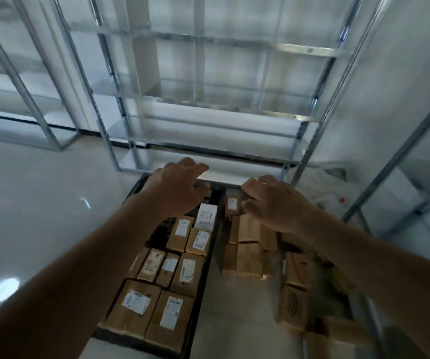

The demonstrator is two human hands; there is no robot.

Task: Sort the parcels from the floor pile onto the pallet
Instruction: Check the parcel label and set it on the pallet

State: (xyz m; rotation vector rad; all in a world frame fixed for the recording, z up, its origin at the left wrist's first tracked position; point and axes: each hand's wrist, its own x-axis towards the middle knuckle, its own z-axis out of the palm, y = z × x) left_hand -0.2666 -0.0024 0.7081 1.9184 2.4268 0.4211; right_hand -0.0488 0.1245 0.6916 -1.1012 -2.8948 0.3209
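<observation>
Here, both hands hovered over the pallet (203,278).
Left hand (180,186) fingers spread, released; right hand (276,203) grasped a small parcel (232,204) beside the pallet.

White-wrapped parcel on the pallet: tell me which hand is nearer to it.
Left. The left hand hovers just above and beside the white-wrapped parcel on the pallet; the right hand is off to its right, over the floor pile.

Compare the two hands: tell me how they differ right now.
The left hand hovers over the black pallet with fingers spread, holding nothing; the right hand grips a small brown parcel above the floor pile. Both arms are bare and reach forward.
</observation>
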